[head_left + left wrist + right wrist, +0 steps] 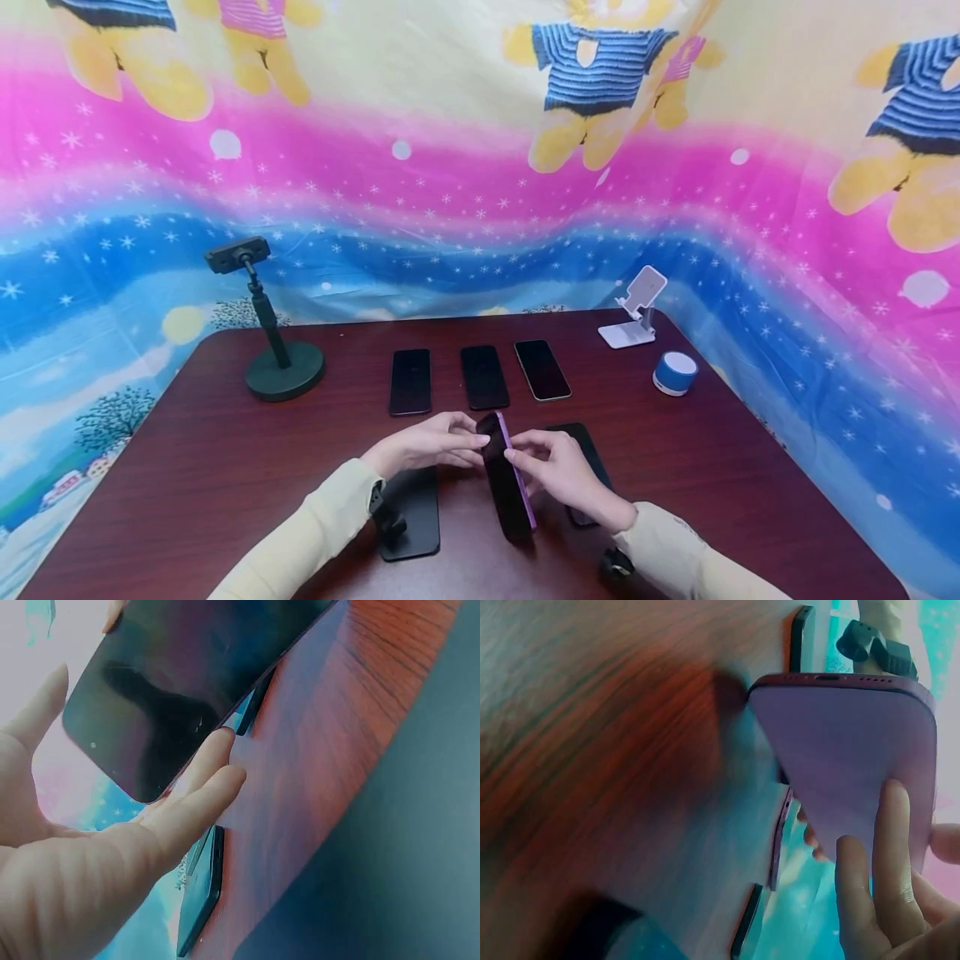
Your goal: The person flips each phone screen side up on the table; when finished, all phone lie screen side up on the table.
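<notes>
A smartphone with a purple frame [504, 483] is held tilted up on its side above the table, its dark screen facing left. My left hand [435, 439] grips its far end, thumb at one edge and fingers at the other, as the left wrist view shows on the black screen [180, 682]. My right hand [562, 471] pinches the right long edge. In the right wrist view two of its fingers lie against the plain purple back [840, 742]. One dark phone [416, 517] lies under my left wrist, another [588, 454] beneath my right hand.
Farther back, three phones lie in a row: left [411, 382], middle [484, 377] and right [542, 371]. A dark green stand [285, 371] rises at the left. At the back right are a white folding phone stand [626, 335] and a blue-and-white cylinder [675, 375].
</notes>
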Available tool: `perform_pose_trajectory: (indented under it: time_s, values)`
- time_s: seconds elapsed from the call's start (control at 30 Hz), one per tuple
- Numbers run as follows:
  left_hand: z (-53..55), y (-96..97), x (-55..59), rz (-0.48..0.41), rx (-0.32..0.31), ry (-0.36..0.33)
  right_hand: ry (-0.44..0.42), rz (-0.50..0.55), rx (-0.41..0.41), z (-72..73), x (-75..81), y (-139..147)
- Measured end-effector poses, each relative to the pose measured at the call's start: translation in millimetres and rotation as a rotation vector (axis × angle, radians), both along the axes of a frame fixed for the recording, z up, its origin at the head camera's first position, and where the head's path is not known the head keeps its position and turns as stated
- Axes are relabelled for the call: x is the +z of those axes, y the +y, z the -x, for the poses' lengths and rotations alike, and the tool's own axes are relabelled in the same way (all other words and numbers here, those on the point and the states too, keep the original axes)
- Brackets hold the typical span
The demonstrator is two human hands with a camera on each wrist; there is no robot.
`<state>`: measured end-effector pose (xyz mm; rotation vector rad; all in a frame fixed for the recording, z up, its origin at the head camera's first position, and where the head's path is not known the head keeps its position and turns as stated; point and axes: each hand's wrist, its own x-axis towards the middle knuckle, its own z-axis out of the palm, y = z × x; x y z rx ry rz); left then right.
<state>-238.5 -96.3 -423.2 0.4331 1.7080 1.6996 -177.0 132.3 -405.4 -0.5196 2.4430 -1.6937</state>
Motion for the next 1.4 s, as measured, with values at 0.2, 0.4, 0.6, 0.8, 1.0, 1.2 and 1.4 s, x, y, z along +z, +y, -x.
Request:
perform_pose_trajectory:
  time_s: [0.2,0.4,0.6,0.8,1.0,1.2,1.4]
  values:
    - [-0.2,-9.7,1.5,0.042,-0.011,0.018,0.053,-0.118,-0.081,4.1,-5.6,7.3]
    - [0.4,-13.5,2.1,0.051,-0.029,0.01,0.048,-0.173,-0.104,6.1,-11.7,11.1]
    - [-0.5,-17.1,1.5,0.028,-0.039,0.009,-0.014,-0.139,-0.091,5.6,-15.0,13.6]
    - [-1.3,-21.9,2.6,-0.006,-0.052,0.011,-0.058,-0.167,-0.051,8.0,-20.7,15.6]
    - [-2.1,-24.6,1.4,-0.007,-0.064,0.003,-0.119,-0.164,-0.001,9.5,-25.5,15.3]
    - [-1.9,-25.6,-4.2,-0.009,-0.06,0.008,-0.141,-0.157,0.006,8.9,-26.8,14.2]
    - [-3.8,-26.5,-6.7,0.004,-0.046,-0.009,-0.159,-0.149,0.01,8.4,-26.7,12.8]
